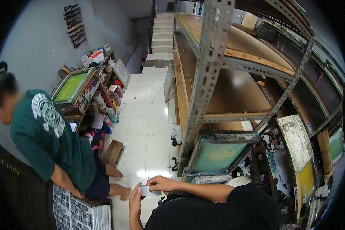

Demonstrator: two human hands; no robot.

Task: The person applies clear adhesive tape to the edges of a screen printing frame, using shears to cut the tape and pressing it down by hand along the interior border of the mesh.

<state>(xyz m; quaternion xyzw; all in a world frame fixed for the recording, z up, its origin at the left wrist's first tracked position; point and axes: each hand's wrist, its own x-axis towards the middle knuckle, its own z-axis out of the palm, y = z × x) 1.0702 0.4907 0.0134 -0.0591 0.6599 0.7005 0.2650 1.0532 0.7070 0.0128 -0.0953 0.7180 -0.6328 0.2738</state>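
Observation:
In front of my body, low in the head view, both hands come together around a silvery-grey roll of tape. My left hand closes on its left side, fingers pointing up. From the right, my right hand grips the roll's upper edge with bent fingers. Part of the roll is covered by the fingers, and whether a strip is pulled loose cannot be made out.
A person in a green shirt stands at left beside a stack of printed sheets. Metal shelving rises at right, with a framed green screen leaning below. A cluttered shelf and wooden stool flank the tiled floor.

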